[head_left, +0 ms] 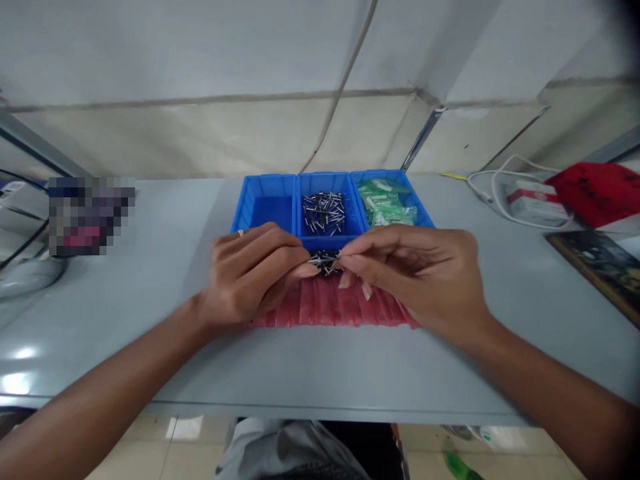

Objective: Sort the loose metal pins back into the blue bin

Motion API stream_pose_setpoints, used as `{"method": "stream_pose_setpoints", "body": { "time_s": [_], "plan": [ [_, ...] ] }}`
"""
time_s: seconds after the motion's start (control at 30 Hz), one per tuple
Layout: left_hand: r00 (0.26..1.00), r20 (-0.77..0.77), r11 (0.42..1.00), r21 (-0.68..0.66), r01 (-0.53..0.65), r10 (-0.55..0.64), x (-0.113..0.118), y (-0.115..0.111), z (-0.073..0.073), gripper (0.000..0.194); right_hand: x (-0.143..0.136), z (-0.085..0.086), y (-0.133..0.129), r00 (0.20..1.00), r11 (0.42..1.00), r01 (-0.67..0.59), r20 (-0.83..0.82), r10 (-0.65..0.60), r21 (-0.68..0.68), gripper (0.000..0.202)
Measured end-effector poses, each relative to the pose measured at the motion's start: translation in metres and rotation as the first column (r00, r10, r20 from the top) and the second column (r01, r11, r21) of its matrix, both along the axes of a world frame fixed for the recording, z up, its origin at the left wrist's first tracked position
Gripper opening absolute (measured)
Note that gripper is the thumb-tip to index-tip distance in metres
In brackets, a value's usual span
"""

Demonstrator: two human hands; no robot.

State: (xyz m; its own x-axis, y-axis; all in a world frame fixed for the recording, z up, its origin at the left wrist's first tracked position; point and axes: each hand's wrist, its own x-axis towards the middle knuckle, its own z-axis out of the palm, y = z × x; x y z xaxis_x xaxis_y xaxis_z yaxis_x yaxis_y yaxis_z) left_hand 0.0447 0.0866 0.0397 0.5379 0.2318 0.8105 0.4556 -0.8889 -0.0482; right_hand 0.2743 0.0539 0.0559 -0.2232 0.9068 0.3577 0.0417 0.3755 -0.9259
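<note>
My left hand [257, 270] and my right hand [420, 273] meet in front of the blue bins, each pinching one end of a thin metal rivet [325, 260]. Small metal rivets [324, 213] fill part of the middle bin [327, 242]. More of them lie just behind my fingertips, partly hidden. Under both hands spreads a row of pink plastic bags [330, 307]. The left bin [273, 212] shows its blue floor, and green packets [387, 201] lie in the right bin.
On the grey table [320, 373], a white box [535, 201] with a cable and a red bag [600, 193] sit at the right, near a dark flat panel [597, 267]. White equipment [25, 273] and a blurred-out patch are at the left.
</note>
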Motion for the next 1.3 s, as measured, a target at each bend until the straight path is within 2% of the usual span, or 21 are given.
{"method": "stream_pose_setpoints", "body": {
  "time_s": [0.07, 0.13, 0.23, 0.3, 0.37, 0.4, 0.47, 0.53, 0.6, 0.67, 0.77, 0.87, 0.97, 1.03, 1.13, 1.2, 1.3],
  "plan": [
    [0.999, 0.039, 0.999, -0.034, -0.02, 0.021, -0.001, 0.0, -0.002, 0.023, 0.001, -0.001, 0.003, 1.0, 0.999, 0.03, -0.003, -0.03, -0.017, 0.004],
    [0.993, 0.098, 0.994, -0.09, -0.061, 0.07, -0.003, 0.001, -0.003, 0.021, 0.003, -0.002, 0.007, 0.996, 0.997, 0.063, -0.06, -0.065, -0.036, 0.008],
    [0.984, 0.123, 0.986, -0.116, -0.116, 0.131, -0.006, 0.002, -0.004, 0.011, 0.007, -0.001, 0.012, 0.988, 0.998, 0.0, -0.153, -0.01, -0.06, 0.026],
    [0.983, 0.09, 0.985, -0.08, -0.151, 0.158, -0.007, 0.003, -0.003, 0.009, 0.011, -0.001, 0.013, 0.996, 0.998, -0.059, -0.068, 0.058, -0.013, 0.03],
    [0.981, 0.055, 0.981, -0.048, -0.186, 0.188, -0.007, 0.004, -0.003, 0.009, 0.013, -0.005, 0.013, 0.979, 0.982, -0.101, 0.193, 0.069, 0.161, 0.028],
    [0.98, 0.044, 0.98, -0.039, -0.195, 0.197, -0.007, 0.004, -0.002, 0.009, 0.014, -0.008, 0.013, 0.928, 0.949, -0.145, 0.371, 0.032, 0.281, 0.026],
    [0.98, 0.027, 0.98, -0.027, -0.199, 0.2, -0.007, 0.004, -0.002, 0.009, 0.015, -0.016, 0.014, 0.728, 0.835, -0.289, 0.674, -0.126, 0.469, 0.026],
    [0.981, 0.011, 0.981, -0.011, -0.193, 0.193, -0.006, 0.004, -0.002, 0.009, 0.015, -0.024, 0.015, 0.543, 0.751, -0.411, 0.801, -0.253, 0.516, 0.029],
    [0.981, -0.003, 0.981, -0.005, -0.193, 0.193, -0.006, 0.004, -0.002, 0.008, 0.015, -0.031, 0.017, 0.474, 0.729, -0.446, 0.828, -0.3, 0.52, 0.032],
    [0.982, -0.015, 0.982, -0.006, -0.191, 0.19, -0.006, 0.004, -0.002, 0.008, 0.016, -0.034, 0.018, 0.484, 0.707, -0.448, 0.814, -0.322, 0.547, 0.03],
    [0.983, -0.017, 0.983, -0.003, -0.185, 0.185, -0.007, 0.004, -0.001, 0.008, 0.016, -0.035, 0.02, 0.548, 0.691, -0.409, 0.766, -0.336, 0.595, 0.024],
    [0.983, -0.017, 0.983, 0.004, -0.183, 0.183, -0.008, 0.004, -0.001, 0.008, 0.013, -0.027, 0.02, 0.686, 0.748, -0.287, 0.673, -0.277, 0.599, 0.02],
    [0.987, -0.036, 0.988, 0.017, -0.154, 0.155, -0.008, 0.003, -0.003, 0.011, 0.008, -0.014, 0.016, 0.85, 0.798, -0.112, 0.473, -0.231, 0.592, 0.013],
    [0.992, -0.051, 0.993, 0.025, -0.112, 0.113, -0.007, 0.002, -0.005, 0.015, 0.006, -0.006, 0.012, 0.929, 0.863, -0.018, 0.328, -0.172, 0.504, 0.009],
    [0.995, -0.067, 0.996, 0.053, -0.072, 0.076, -0.005, 0.001, -0.005, 0.022, 0.003, -0.001, 0.006, 0.993, 0.973, 0.027, 0.109, -0.054, 0.231, 0.007],
    [0.995, -0.07, 0.995, 0.077, -0.063, 0.068, -0.004, 0.001, -0.004, 0.018, 0.001, -0.002, 0.003, 1.0, 0.995, 0.011, 0.015, -0.013, 0.103, 0.006],
    [0.996, -0.075, 0.996, 0.082, -0.046, 0.052, -0.004, 0.001, -0.001, 0.008, 0.001, -0.005, 0.001, 1.0, 0.999, -0.006, -0.015, 0.007, 0.045, 0.008]
  ]
}}
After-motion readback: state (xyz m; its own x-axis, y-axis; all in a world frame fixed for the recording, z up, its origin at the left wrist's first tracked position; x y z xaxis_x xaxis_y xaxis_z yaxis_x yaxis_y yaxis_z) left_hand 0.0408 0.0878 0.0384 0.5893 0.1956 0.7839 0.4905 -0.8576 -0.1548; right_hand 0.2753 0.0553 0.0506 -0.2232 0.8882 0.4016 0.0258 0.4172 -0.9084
